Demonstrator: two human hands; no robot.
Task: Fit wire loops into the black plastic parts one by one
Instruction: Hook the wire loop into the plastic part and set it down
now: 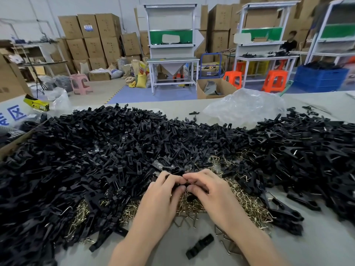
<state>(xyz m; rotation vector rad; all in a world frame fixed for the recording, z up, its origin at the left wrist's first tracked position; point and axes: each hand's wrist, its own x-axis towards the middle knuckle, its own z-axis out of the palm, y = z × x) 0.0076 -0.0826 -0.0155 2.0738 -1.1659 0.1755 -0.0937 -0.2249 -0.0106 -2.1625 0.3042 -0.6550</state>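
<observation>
Pinching one black plastic part [180, 186] between the fingertips of both hands, the person holds it just above the table [318, 246], near the middle of the view. The left hand [163, 195] comes in from the near left with its fingers curled over the part's left end. The right hand [208, 191] mirrors it from the near right, fingers bent and thumb tucked under. The fingertips of the two hands meet around the part. Whether a wire loop already sits in it cannot be told, since the fingers hide most of it.

Directly beneath and around the hands lies one heap of brass-coloured wire loops [249, 206], far too many to count, spreading right and near. A single loose black clip [199, 246] lies apart on the bare table between the forearms. To the left rises one large pile of black parts [86, 150], uncountable, and a second pile of wider black pieces [307, 150] fills the right side. The two piles join beyond the hands.

Beyond the piles, one crumpled clear plastic bag [244, 108] rests at the table's far edge. On the floor farther off stand two orange stools [233, 78] [274, 80], one pink stool [79, 82] to the left, one blue crate [320, 77] on the right and one open cardboard box [215, 89]. Stacked cartons [92, 39] line the far wall.
</observation>
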